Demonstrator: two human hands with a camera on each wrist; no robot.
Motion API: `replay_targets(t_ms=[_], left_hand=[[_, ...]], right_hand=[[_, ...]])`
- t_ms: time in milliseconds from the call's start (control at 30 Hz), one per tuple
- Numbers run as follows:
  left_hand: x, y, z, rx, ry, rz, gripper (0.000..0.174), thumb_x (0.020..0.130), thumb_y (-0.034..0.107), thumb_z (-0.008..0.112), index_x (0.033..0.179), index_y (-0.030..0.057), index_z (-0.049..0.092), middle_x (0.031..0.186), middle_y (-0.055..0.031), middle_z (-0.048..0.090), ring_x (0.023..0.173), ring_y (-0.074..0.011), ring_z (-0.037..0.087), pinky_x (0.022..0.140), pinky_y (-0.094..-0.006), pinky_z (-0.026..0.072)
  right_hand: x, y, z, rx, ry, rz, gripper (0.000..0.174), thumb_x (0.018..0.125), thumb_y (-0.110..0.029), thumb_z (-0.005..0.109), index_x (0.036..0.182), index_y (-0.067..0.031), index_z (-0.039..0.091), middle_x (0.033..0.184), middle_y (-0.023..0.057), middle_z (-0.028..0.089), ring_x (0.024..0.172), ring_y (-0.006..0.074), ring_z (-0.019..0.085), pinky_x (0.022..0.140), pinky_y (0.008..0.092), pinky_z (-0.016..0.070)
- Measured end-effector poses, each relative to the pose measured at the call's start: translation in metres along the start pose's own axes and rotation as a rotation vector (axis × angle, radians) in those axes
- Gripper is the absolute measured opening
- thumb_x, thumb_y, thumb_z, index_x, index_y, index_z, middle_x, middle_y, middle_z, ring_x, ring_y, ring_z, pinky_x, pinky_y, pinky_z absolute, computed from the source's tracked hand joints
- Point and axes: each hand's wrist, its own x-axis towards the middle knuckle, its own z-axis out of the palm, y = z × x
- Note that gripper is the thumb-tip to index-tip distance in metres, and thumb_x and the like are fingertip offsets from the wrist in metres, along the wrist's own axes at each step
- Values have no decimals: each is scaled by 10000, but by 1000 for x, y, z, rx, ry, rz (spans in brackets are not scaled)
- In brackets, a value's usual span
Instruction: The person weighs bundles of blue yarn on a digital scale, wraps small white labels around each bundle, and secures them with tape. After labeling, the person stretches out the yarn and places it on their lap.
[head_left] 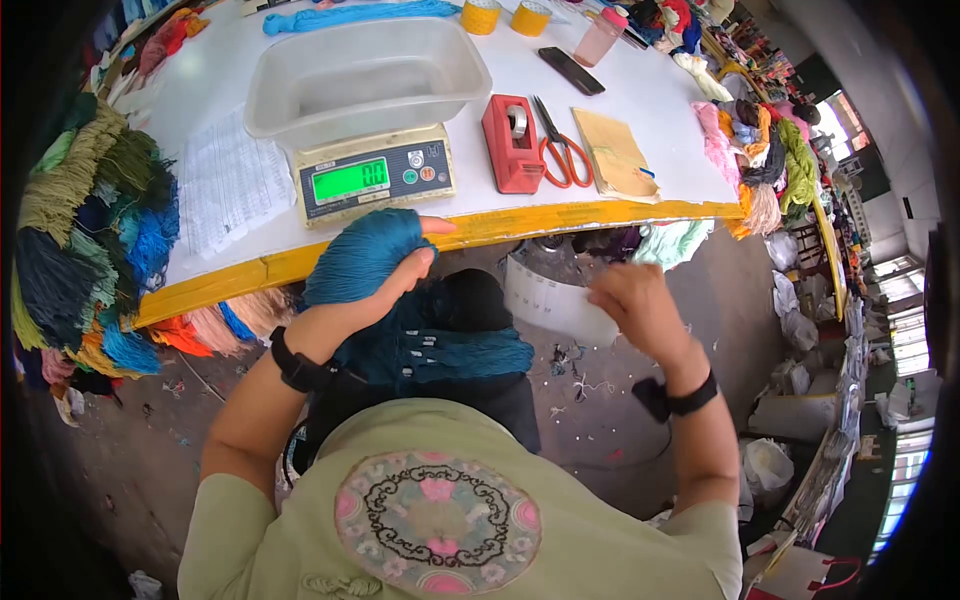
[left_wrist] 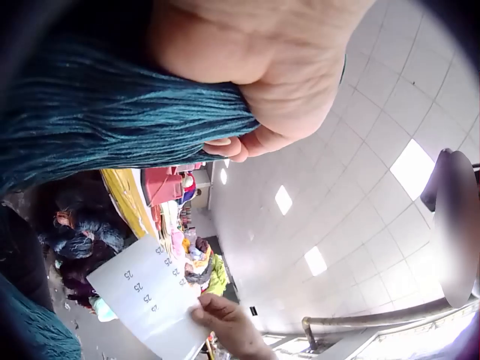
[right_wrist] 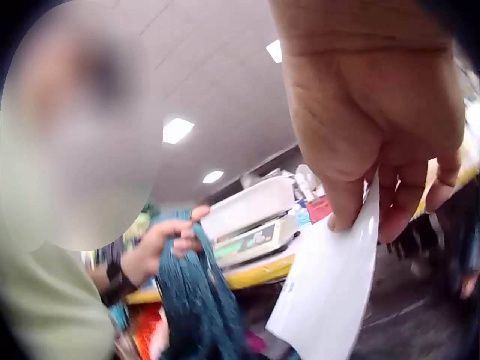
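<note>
A teal skein of yarn (head_left: pixel 362 258) hangs over my left hand (head_left: pixel 392 287), whose fingers curl round it just in front of the scale. In the left wrist view the yarn strands (left_wrist: pixel 127 112) run through that grip. Off to the right, my right hand (head_left: pixel 642 308) pinches a white sheet of labels (head_left: pixel 556 306) by its edge. The number 25 shows repeatedly on this label sheet (left_wrist: pixel 146 296) in the left wrist view. More teal skeins (head_left: pixel 460 352) lie across the lap, with small white labels on them.
Along the table's yellow edge (head_left: pixel 560 217) stand a digital scale (head_left: pixel 375 178) reading 0.0, with a plastic bin (head_left: pixel 365 75) on it, a red tape dispenser (head_left: pixel 513 150), scissors (head_left: pixel 565 155) and a paper pad (head_left: pixel 612 150). Colourful yarn (head_left: pixel 90 215) is heaped at the left.
</note>
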Motion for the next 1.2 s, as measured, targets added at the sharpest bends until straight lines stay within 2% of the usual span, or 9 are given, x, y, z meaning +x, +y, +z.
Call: replay_targets(t_ms=[133, 167, 467, 567, 633, 733, 767, 900, 1200], left_hand=[[22, -17, 20, 456, 74, 581, 248, 921, 106, 564, 1139, 99, 682, 802, -108, 621, 691, -293, 612, 670, -382, 494], [23, -16, 24, 405, -27, 471, 221, 902, 105, 578, 1088, 100, 698, 839, -150, 645, 774, -386, 615, 727, -451, 502], [46, -31, 42, 709, -180, 92, 164, 771, 75, 623, 905, 45, 713, 845, -212, 673, 796, -392, 668, 710, -482, 528], [52, -33, 38, 699, -175, 113, 152, 764, 57, 610, 878, 39, 709, 839, -222, 671, 794, -394, 671, 713, -484, 532], [55, -35, 35, 677, -182, 143, 150, 764, 53, 607, 875, 37, 706, 844, -224, 670, 799, -393, 670, 718, -482, 534], [54, -33, 34, 622, -182, 119, 137, 763, 56, 608, 862, 25, 698, 848, -224, 669, 800, -395, 667, 722, -480, 535], [55, -32, 33, 637, -197, 109, 136, 762, 57, 608, 861, 25, 696, 849, -224, 669, 801, -397, 665, 727, -480, 535], [55, -31, 33, 658, -207, 96, 145, 756, 52, 611, 872, 30, 696, 844, -219, 668, 797, -403, 661, 736, -478, 534], [57, -27, 40, 673, -182, 31, 183, 777, 70, 614, 937, 25, 690, 890, -231, 679, 837, -399, 675, 753, -477, 539]], right_hand=[[68, -11, -20, -262, -11, -316, 109, 796, -204, 729, 813, -139, 642, 774, 4, 592, 900, 209, 590, 945, 431, 352], [83, -14, -20, -334, -17, -378, 96, 786, -202, 723, 796, -142, 649, 770, 1, 614, 890, 206, 603, 942, 425, 356], [193, -24, 2, -399, -97, -592, 159, 760, -235, 759, 814, -129, 653, 820, 0, 631, 903, 199, 606, 955, 429, 361], [198, -3, 10, -161, 140, -460, 200, 790, -213, 759, 940, -102, 687, 877, 64, 648, 923, 266, 629, 920, 441, 425], [212, 12, 15, 36, 448, 59, 389, 790, -321, 759, 1036, -31, 676, 924, 160, 679, 999, 341, 633, 892, 422, 479], [224, 19, 6, 156, 188, 473, 622, 797, -454, 735, 1081, 89, 624, 1076, 293, 657, 1053, 385, 644, 886, 391, 520], [230, 28, 12, 149, 73, 473, 877, 756, -587, 732, 1177, 158, 539, 1153, 339, 630, 1055, 380, 665, 889, 405, 526], [250, 26, 33, 113, -121, 533, 984, 715, -562, 759, 1287, 163, 419, 1093, 286, 674, 1037, 384, 673, 876, 395, 541], [234, 44, -35, 192, 212, 439, 751, 734, -378, 744, 1355, -53, 476, 1111, 236, 684, 995, 366, 686, 864, 419, 544]])
